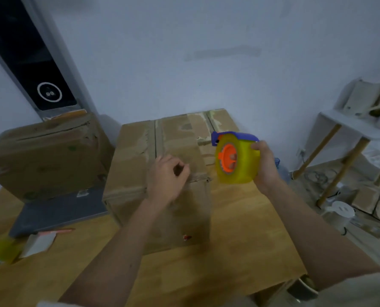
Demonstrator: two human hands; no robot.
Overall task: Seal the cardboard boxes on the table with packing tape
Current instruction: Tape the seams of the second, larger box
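While the right hand (264,165) grips the tape roll (236,159) above the box (138,156) on the desk (246,220), the left hand (165,176), fingers curled, apparently pinches the tape's end over the seam, ready for pressing down.

No readable text anywhere. Left cardboard box (45,156) has green printed marks, too blurred to read. White label (82,193) at its base: illegible. Centre cardboard box (140,156) has a small red mark (186,237) on its front face, can't tell what it is.
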